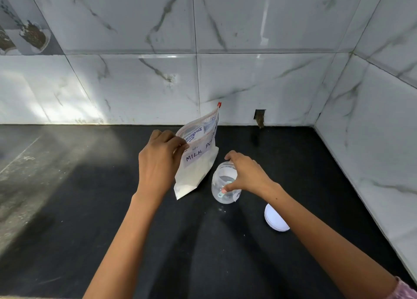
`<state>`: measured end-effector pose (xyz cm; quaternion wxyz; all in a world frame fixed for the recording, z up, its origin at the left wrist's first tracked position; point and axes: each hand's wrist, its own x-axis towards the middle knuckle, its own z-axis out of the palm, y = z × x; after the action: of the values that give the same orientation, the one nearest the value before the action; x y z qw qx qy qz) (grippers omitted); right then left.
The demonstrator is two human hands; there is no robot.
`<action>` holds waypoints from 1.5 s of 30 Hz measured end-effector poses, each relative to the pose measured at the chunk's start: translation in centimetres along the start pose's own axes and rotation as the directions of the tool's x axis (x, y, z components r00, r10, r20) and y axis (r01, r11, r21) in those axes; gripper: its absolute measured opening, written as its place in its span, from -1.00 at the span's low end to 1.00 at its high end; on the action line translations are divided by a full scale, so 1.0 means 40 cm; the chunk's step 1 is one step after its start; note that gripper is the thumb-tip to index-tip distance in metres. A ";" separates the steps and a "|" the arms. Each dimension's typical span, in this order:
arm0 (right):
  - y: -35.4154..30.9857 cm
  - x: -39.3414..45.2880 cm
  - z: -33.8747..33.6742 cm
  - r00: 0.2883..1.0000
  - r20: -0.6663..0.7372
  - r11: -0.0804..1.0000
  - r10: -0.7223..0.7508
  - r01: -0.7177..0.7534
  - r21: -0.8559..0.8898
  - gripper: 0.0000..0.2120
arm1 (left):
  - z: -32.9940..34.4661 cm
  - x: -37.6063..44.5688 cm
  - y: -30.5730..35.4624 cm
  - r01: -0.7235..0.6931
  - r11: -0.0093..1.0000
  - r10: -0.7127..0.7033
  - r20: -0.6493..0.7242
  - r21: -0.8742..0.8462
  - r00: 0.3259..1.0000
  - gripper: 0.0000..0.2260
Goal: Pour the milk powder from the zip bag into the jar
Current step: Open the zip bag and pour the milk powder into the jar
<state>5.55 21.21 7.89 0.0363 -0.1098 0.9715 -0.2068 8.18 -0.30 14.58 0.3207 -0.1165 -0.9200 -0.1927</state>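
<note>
Head view looks down on a black counter [90, 208] set into a corner of white marble-veined wall tiles [248, 84]. Near the middle stands the zip bag [198, 161], upright and leaning a little to the right, its bottom edge resting on the counter. It carries a white label reading "MILK POWDER" in handwriting, and the lower half is filled with pale milk powder [191, 177]. A red slider tab [219, 105] sits at the top right corner of the bag's zip strip. The left hand [158, 161] pinches the bag's upper left edge between thumb and curled fingers, holding it up.

Just beside the bag, to its right, stands the clear jar [223, 186], open at the top, with a small paper label on its side (the writing is too small to read). The right hand [246, 174] is draped over the jar's mouth, fingers curled down around the rim, gripping it; the thumb tip rests against the jar's near side. Something pale and light blue shows through the glass inside, too unclear to name.

A round white lid [276, 218] lies flat on the counter to the right of the jar and nearer the person, apart from it and partly hidden behind the right forearm. A few white specks of powder dot the counter just in front of the jar. A pink patterned sleeve [406, 290] shows at the lower right edge
</note>
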 end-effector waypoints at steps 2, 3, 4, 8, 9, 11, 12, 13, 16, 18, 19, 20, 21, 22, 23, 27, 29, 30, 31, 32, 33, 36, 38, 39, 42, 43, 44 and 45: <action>-0.013 0.017 0.010 1.000 0.001 1.000 -0.018 0.018 0.015 -0.16 | 0.003 0.022 -0.021 -0.004 1.000 0.003 -0.021 -0.021 1.000 -0.95; -0.019 0.023 0.015 0.999 0.002 0.999 -0.032 0.032 0.020 -0.16 | 0.005 0.034 -0.032 -0.005 1.000 0.004 -0.029 -0.025 1.000 -0.95; -0.024 0.029 0.020 0.999 0.002 0.999 -0.047 0.047 0.026 -0.17 | 0.009 0.048 -0.043 -0.007 1.000 0.006 -0.030 -0.026 1.000 -0.95; -0.035 0.035 0.038 0.995 -0.003 0.989 -0.097 0.097 0.114 -0.18 | 0.027 0.101 -0.071 -0.048 0.998 0.048 -0.004 -0.032 0.999 -0.93; -0.036 0.035 0.042 0.994 -0.002 0.983 -0.107 0.106 0.152 -0.18 | 0.030 0.112 -0.073 -0.072 0.997 0.072 0.002 -0.030 0.997 -0.92; -0.036 0.035 0.052 0.994 -0.008 0.961 -0.110 0.108 0.255 -0.18 | 0.038 0.130 -0.071 -0.139 0.990 0.140 0.007 -0.028 0.990 -0.92; -0.038 0.035 0.053 0.995 -0.029 0.944 -0.094 0.098 0.316 -0.19 | 0.041 0.138 -0.070 -0.174 0.984 0.174 0.005 -0.027 0.985 -0.92; -0.038 0.036 0.049 0.995 -0.069 0.924 -0.066 0.087 0.372 -0.21 | 0.044 0.147 -0.067 -0.207 0.978 0.207 0.000 -0.027 0.978 -0.93; -0.043 0.052 0.013 0.955 -0.294 0.891 0.034 0.104 0.441 -0.28 | 0.056 0.168 -0.062 -0.309 0.951 0.308 -0.025 -0.030 0.951 -0.98; -0.054 0.066 -0.028 0.891 -0.452 0.909 0.044 0.152 0.388 -0.31 | 0.068 0.181 -0.059 -0.360 0.933 0.358 -0.053 -0.029 0.932 -0.96; -0.061 0.074 -0.050 0.861 -0.508 0.930 0.023 0.169 0.327 -0.33 | 0.075 0.189 -0.057 -0.374 0.927 0.371 -0.066 -0.031 0.926 -0.95; -0.069 0.082 -0.070 0.838 -0.545 0.955 -0.005 0.166 0.247 -0.37 | 0.082 0.196 -0.055 -0.383 0.923 0.380 -0.076 -0.037 0.922 -0.94; -0.077 0.090 -0.090 0.820 -0.571 0.977 -0.028 0.142 0.157 -0.45 | 0.088 0.203 -0.052 -0.394 0.918 0.389 -0.084 -0.044 0.917 -0.93; -0.084 0.098 -0.108 0.802 -0.596 0.991 -0.044 0.112 0.077 -0.56 | 0.095 0.208 -0.050 -0.404 0.914 0.398 -0.093 -0.049 0.913 -0.91; -0.088 0.104 -0.126 0.779 -0.624 0.996 -0.052 0.086 0.025 -0.68 | 0.101 0.212 -0.046 -0.412 0.910 0.406 -0.103 -0.051 0.908 -0.89; -0.092 0.109 -0.178 0.723 -0.688 0.998 -0.068 0.046 -0.051 -0.88 | 0.112 0.221 -0.028 -0.422 0.906 0.412 -0.150 -0.040 0.899 -0.86; -0.087 0.103 -0.190 0.709 -0.698 0.993 -0.103 0.031 -0.116 -0.90 | 0.109 0.228 -0.016 -0.413 0.911 0.407 -0.164 -0.002 0.899 -0.87; -0.085 0.099 -0.192 0.708 -0.697 0.989 -0.114 0.017 -0.145 -0.91 | 0.108 0.230 -0.012 -0.409 0.912 0.406 -0.168 0.018 0.898 -0.88; -0.080 0.093 -0.193 0.711 -0.693 0.985 -0.120 -0.001 -0.171 -0.91 | 0.108 0.233 -0.007 -0.409 0.912 0.407 -0.168 0.028 0.898 -0.90; -0.075 0.088 -0.193 0.714 -0.690 0.981 -0.123 -0.018 -0.194 -0.91 | 0.110 0.233 -0.001 -0.410 0.912 0.409 -0.166 0.025 0.898 -0.92; -0.069 0.082 -0.192 0.717 -0.686 0.977 -0.124 -0.032 -0.210 -0.91 | 0.114 0.231 0.005 -0.416 0.909 0.413 -0.155 0.013 0.897 -0.94; -0.052 0.067 -0.184 0.739 -0.664 0.974 -0.111 -0.053 -0.222 -0.89 | 0.128 0.216 0.042 -0.458 0.888 0.454 -0.091 -0.035 0.887 -0.96; -0.045 0.058 -0.172 0.756 -0.648 0.978 -0.096 -0.048 -0.202 -0.87 | 0.140 0.205 0.073 -0.475 0.877 0.473 -0.048 -0.071 0.880 -0.92; -0.042 0.053 -0.167 0.762 -0.642 0.981 -0.085 -0.047 -0.186 -0.87 | 0.147 0.199 0.088 -0.478 0.875 0.477 -0.031 -0.082 0.878 -0.89; -0.035 0.035 -0.162 0.773 -0.632 0.990 -0.056 -0.038 -0.135 -0.85 | 0.163 0.185 0.123 -0.471 0.877 0.474 0.004 -0.099 0.881 -0.88; -0.033 0.029 -0.164 0.775 -0.629 0.992 -0.055 -0.031 -0.125 -0.85 | 0.165 0.182 0.129 -0.467 0.878 0.470 0.008 -0.105 0.883 -0.91; -0.027 0.019 -0.166 0.777 -0.627 0.992 -0.054 -0.029 -0.123 -0.85 | 0.168 0.180 0.135 -0.464 0.879 0.467 0.010 -0.109 0.884 -0.94; -0.020 0.009 -0.170 0.777 -0.627 0.991 -0.055 -0.035 -0.130 -0.84 | 0.170 0.178 0.138 -0.461 0.881 0.465 0.013 -0.108 0.885 -0.95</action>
<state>4.57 23.08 14.40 -0.2989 -0.0418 0.9388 -0.1659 0.88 8.21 15.73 0.3334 -0.3526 -0.8605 -0.1550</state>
